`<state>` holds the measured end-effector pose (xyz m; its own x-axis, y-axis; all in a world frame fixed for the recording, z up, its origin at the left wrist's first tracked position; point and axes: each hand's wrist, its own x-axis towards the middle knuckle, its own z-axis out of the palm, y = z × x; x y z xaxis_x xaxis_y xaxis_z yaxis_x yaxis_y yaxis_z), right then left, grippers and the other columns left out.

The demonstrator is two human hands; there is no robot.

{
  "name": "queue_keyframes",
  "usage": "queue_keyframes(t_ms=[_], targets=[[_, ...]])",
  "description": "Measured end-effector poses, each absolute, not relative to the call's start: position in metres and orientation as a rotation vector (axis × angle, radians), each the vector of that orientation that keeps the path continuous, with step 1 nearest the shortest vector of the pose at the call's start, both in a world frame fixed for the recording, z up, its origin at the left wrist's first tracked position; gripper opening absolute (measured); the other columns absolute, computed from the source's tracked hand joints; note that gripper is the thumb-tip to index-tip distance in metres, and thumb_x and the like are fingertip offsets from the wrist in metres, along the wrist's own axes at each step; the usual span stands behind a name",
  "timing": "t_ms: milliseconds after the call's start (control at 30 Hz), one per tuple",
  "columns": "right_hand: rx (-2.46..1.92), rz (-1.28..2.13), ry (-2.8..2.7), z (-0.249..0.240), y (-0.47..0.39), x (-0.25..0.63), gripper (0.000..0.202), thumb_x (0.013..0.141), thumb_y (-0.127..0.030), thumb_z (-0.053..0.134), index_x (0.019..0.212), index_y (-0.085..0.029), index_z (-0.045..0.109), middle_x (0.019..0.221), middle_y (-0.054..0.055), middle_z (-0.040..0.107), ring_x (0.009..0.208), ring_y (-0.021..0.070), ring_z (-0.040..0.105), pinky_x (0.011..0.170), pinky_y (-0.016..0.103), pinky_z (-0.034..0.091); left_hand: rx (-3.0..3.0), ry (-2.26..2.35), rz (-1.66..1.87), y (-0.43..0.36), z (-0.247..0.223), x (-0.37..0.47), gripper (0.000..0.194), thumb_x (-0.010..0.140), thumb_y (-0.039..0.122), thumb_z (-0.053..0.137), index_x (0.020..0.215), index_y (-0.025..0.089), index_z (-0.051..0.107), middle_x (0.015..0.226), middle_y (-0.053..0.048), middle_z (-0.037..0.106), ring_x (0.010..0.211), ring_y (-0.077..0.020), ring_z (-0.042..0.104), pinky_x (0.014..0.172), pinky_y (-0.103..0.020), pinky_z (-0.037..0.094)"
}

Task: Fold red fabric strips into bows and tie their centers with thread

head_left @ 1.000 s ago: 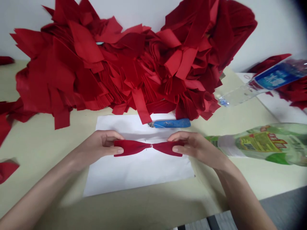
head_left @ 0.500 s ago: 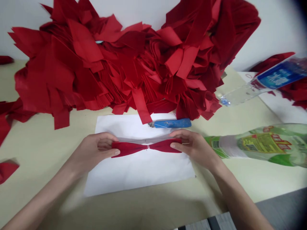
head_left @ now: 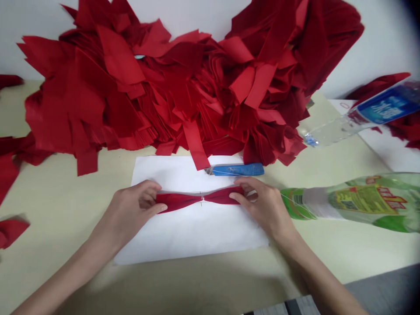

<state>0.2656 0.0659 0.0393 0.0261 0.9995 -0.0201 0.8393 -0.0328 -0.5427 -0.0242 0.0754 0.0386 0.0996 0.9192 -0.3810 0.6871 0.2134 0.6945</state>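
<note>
A red fabric strip point(head_left: 182, 201), gathered and tied at its middle with pale thread like a bow, stretches between my two hands. My left hand point(head_left: 138, 202) pinches its left end, thumb in front and fingers behind. The right end is between the thumb and fingers of my right hand point(head_left: 260, 201). Beneath it lies a sheet of white paper point(head_left: 197, 236) with a thin line and a short cross mark drawn on it, near the tied middle. Just beyond my hands rests a blue-handled cutter point(head_left: 236, 169) on the paper's far edge.
A large heap of red fabric strips point(head_left: 183, 87) fills the table's back. On the right lie a green-labelled bottle point(head_left: 361, 199), with thread wound on its neck, and a clear blue-labelled bottle point(head_left: 377, 109). More red scraps point(head_left: 13, 232) lie at the left edge.
My hands have shifted slightly on the strip, with the fingers of both reaching a little farther inward along its ends. The whole view has moved slightly; the strip stays over the paper.
</note>
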Motion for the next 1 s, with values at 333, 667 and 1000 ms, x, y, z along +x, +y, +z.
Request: queue_keyframes(t_ms=[333, 667, 1000], targets=[[-1.934, 0.412, -1.812, 0.06, 0.054, 0.275, 0.018, 0.09, -0.029, 0.047, 0.093, -0.019, 0.062, 0.08, 0.004, 0.069, 0.062, 0.0166, 0.067, 0.058, 0.027, 0.052, 1.922, 1.783, 0.485, 0.071, 0.053, -0.018, 0.02, 0.085, 0.035, 0.055, 0.101, 0.024, 0.058, 0.09, -0.002, 0.061, 0.061, -0.0131, 0.054, 0.058, -0.028, 0.049], [-1.473, 0.189, -2.255, 0.047, 0.04, 0.264, 0.021, 0.086, -0.01, 0.049, 0.099, -0.017, 0.064, 0.101, 0.009, 0.065, 0.098, 0.0223, 0.059, 0.084, 0.038, 0.051, 2.788, 1.317, 0.675, 0.02, 0.021, 0.032, 0.033, 0.09, 0.024, 0.052, 0.12, 0.011, 0.055, 0.123, -0.013, 0.06, 0.114, -0.0317, 0.052, 0.089, -0.044, 0.047], [-1.42, 0.202, -2.35, 0.045, 0.045, 0.256, 0.022, 0.086, -0.012, 0.048, 0.1, -0.017, 0.064, 0.101, 0.008, 0.065, 0.096, 0.0236, 0.056, 0.083, 0.043, 0.049, 2.869, 1.352, 0.645, 0.023, 0.01, 0.032, 0.028, 0.091, 0.021, 0.05, 0.115, 0.011, 0.059, 0.123, -0.011, 0.062, 0.11, -0.0294, 0.057, 0.09, -0.044, 0.047]])
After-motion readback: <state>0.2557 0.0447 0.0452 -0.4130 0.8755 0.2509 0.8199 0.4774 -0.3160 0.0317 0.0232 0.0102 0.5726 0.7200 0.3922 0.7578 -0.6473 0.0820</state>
